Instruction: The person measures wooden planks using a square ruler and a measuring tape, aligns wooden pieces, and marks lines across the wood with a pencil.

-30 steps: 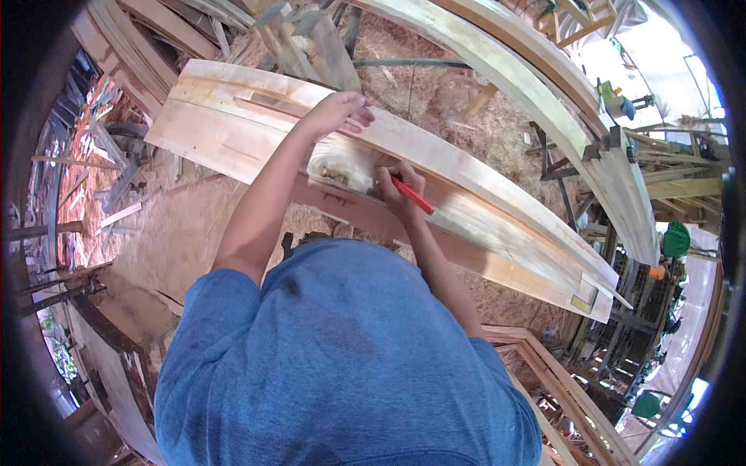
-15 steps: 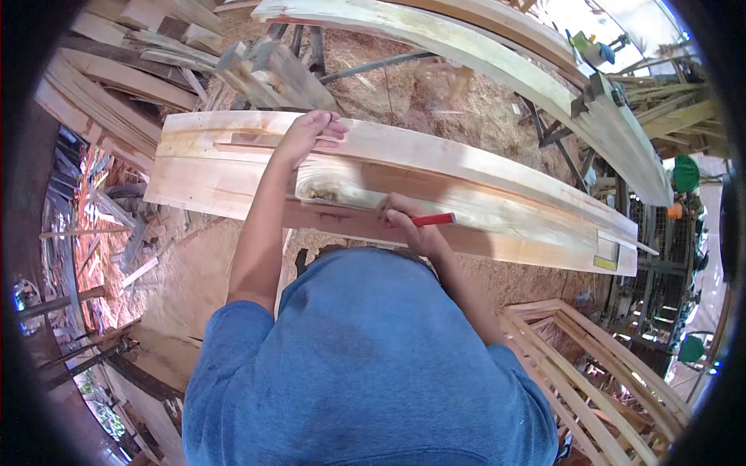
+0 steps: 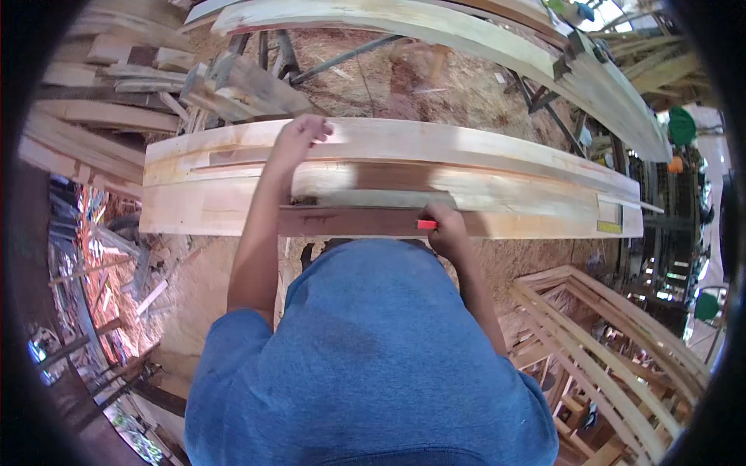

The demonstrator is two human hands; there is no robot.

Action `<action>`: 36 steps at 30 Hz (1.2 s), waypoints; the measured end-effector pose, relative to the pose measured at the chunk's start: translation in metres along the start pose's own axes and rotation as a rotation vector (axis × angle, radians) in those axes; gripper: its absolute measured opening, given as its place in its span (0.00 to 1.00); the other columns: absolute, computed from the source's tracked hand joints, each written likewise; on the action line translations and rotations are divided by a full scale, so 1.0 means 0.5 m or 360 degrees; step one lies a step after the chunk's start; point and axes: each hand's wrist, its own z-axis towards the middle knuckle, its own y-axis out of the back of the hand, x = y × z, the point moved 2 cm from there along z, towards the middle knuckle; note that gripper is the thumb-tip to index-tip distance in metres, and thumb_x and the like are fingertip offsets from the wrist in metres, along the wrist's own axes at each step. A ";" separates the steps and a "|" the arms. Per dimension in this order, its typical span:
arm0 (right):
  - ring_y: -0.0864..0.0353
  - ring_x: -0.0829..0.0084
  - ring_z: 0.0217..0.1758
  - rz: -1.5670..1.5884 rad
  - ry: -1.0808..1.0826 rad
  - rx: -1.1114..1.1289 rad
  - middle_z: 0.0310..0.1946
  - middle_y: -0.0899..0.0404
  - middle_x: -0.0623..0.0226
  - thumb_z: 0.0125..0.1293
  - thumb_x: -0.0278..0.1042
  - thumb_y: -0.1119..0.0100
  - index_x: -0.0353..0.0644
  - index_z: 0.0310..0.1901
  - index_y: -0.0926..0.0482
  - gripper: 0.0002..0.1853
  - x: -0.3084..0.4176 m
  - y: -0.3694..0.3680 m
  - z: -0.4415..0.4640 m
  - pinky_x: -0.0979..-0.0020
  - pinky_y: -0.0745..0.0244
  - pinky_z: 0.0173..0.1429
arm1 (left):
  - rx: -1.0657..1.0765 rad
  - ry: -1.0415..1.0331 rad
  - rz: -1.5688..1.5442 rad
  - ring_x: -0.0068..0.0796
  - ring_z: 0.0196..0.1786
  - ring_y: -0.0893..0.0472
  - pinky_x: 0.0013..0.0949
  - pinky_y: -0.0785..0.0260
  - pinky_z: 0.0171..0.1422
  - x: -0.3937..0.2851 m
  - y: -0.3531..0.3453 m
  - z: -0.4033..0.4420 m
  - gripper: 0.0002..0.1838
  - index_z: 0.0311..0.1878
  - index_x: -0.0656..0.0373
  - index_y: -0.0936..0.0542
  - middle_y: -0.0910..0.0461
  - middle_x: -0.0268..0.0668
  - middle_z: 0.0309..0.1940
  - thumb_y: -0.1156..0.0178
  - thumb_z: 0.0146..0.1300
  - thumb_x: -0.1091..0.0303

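Note:
Across the bench in front of me lies a long pale wooden board, with a narrower strip of wood lengthwise on it. My left hand hovers over the board's far side, fingers loosely bent and apart, holding nothing I can see. Closed around a red carpenter's pencil, my right hand is over the near edge, right of the middle. Most of the pencil is hidden in the fist. Near the board's right end rests a small square with a yellow part.
Beyond the board, another long plank lies on dark metal legs. Stacked timber fills the left back. Wooden frames lie at lower right. Shavings cover the floor.
My right hand has moved right and turned, so only the pencil's red end shows, pointing left. My left hand has curled slightly. The view has shifted, levelling the board.

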 end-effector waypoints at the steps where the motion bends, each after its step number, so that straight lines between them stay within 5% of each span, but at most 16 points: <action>1: 0.18 0.52 0.35 0.0018 0.0003 -0.0030 0.30 0.20 0.55 0.53 0.18 0.44 0.39 0.34 0.22 0.07 0.000 0.007 -0.006 0.59 0.23 0.39 | 0.0086 -0.0061 0.0065 0.24 0.45 0.18 0.33 0.25 0.51 0.004 -0.037 0.013 0.19 0.52 0.60 0.19 0.13 0.36 0.45 0.46 0.78 0.52; 7: 0.19 0.47 0.41 0.0062 -0.0144 -0.0053 0.33 0.20 0.50 0.55 0.29 0.37 0.39 0.35 0.22 0.07 -0.009 0.076 -0.037 0.54 0.24 0.44 | 0.0291 -0.0503 0.0648 0.42 0.50 0.15 0.41 0.24 0.55 -0.115 -0.314 -0.013 0.18 0.50 0.67 0.18 0.15 0.50 0.44 0.37 0.70 0.58; 10: 0.18 0.53 0.37 -0.0168 -0.0164 -0.0318 0.31 0.20 0.53 0.56 0.21 0.45 0.36 0.34 0.22 0.05 -0.052 0.143 -0.059 0.61 0.23 0.44 | 0.0404 -0.0823 0.0789 0.54 0.48 0.18 0.46 0.26 0.57 -0.145 -0.417 -0.027 0.15 0.48 0.67 0.18 0.16 0.52 0.42 0.37 0.68 0.63; 13: 0.18 0.53 0.38 -0.0049 -0.0401 -0.0501 0.31 0.20 0.52 0.56 0.21 0.47 0.35 0.35 0.22 0.06 -0.136 0.239 -0.109 0.63 0.23 0.46 | 0.0485 -0.1122 0.0859 0.53 0.48 0.20 0.48 0.27 0.56 -0.153 -0.490 -0.026 0.12 0.43 0.65 0.18 0.17 0.51 0.41 0.36 0.67 0.64; 15: 0.18 0.61 0.36 -0.0022 -0.0481 -0.0707 0.30 0.20 0.55 0.57 0.18 0.52 0.34 0.36 0.22 0.09 -0.210 0.296 -0.149 0.67 0.24 0.44 | 0.0395 -0.1175 0.0835 0.51 0.48 0.19 0.47 0.27 0.55 -0.162 -0.532 -0.019 0.11 0.41 0.64 0.18 0.17 0.50 0.40 0.36 0.66 0.65; 20: 0.20 0.76 0.40 0.0141 -0.0532 -0.1041 0.34 0.19 0.68 0.59 0.15 0.60 0.35 0.42 0.20 0.17 -0.426 0.440 -0.280 0.73 0.24 0.45 | 0.0401 -0.0978 0.0888 0.50 0.47 0.19 0.47 0.28 0.53 -0.188 -0.675 0.020 0.11 0.40 0.64 0.17 0.18 0.50 0.38 0.36 0.68 0.63; 22: 0.19 0.72 0.42 0.0996 -0.0602 -0.0998 0.38 0.19 0.65 0.66 0.17 0.53 0.35 0.45 0.20 0.12 -0.535 0.516 -0.348 0.72 0.22 0.47 | 0.0380 -0.0783 0.0802 0.51 0.45 0.19 0.49 0.27 0.52 -0.209 -0.746 -0.003 0.13 0.41 0.63 0.16 0.18 0.50 0.37 0.38 0.69 0.60; 23: 0.19 0.69 0.43 0.1543 -0.0667 -0.0956 0.39 0.19 0.65 0.67 0.17 0.50 0.35 0.46 0.20 0.10 -0.612 0.559 -0.393 0.71 0.21 0.48 | 0.0474 -0.0385 0.0938 0.49 0.46 0.17 0.51 0.27 0.51 -0.232 -0.788 -0.005 0.15 0.43 0.61 0.16 0.16 0.49 0.39 0.39 0.69 0.57; 25: 0.20 0.70 0.40 0.1076 -0.0449 -0.1283 0.38 0.20 0.63 0.64 0.11 0.51 0.35 0.43 0.23 0.11 -0.727 0.569 -0.440 0.74 0.22 0.47 | 0.0568 -0.0576 0.0922 0.49 0.48 0.14 0.52 0.25 0.51 -0.246 -0.863 -0.018 0.16 0.42 0.57 0.15 0.14 0.48 0.43 0.42 0.71 0.54; 28: 0.25 0.74 0.32 0.1248 -0.0591 -0.1568 0.29 0.22 0.67 0.62 0.15 0.53 0.40 0.34 0.22 0.10 -0.748 0.612 -0.446 0.79 0.33 0.36 | 0.0552 -0.0614 0.1054 0.52 0.38 0.15 0.52 0.24 0.44 -0.285 -0.977 -0.027 0.17 0.37 0.54 0.15 0.14 0.46 0.33 0.43 0.71 0.51; 31: 0.25 0.75 0.31 0.0707 -0.0822 -0.1402 0.27 0.23 0.69 0.61 0.17 0.53 0.40 0.31 0.22 0.09 -0.784 0.627 -0.489 0.75 0.31 0.35 | 0.0637 -0.0765 0.1111 0.54 0.34 0.16 0.53 0.25 0.40 -0.265 -1.116 -0.014 0.17 0.35 0.53 0.15 0.15 0.45 0.29 0.42 0.71 0.51; 33: 0.26 0.75 0.29 0.0357 -0.0710 -0.1170 0.26 0.23 0.69 0.60 0.17 0.53 0.38 0.31 0.21 0.09 -0.628 0.689 -0.466 0.72 0.29 0.35 | 0.0691 -0.0862 0.1101 0.54 0.34 0.16 0.53 0.26 0.39 -0.280 -1.216 -0.009 0.17 0.34 0.54 0.15 0.16 0.46 0.29 0.41 0.70 0.52; 36: 0.24 0.74 0.29 0.0148 -0.0662 -0.0880 0.24 0.23 0.66 0.60 0.20 0.52 0.35 0.34 0.20 0.09 -0.683 0.700 -0.552 0.71 0.27 0.37 | 0.0721 -0.1140 0.0812 0.54 0.35 0.17 0.54 0.27 0.39 -0.237 -1.372 0.003 0.13 0.35 0.55 0.15 0.16 0.47 0.30 0.38 0.68 0.56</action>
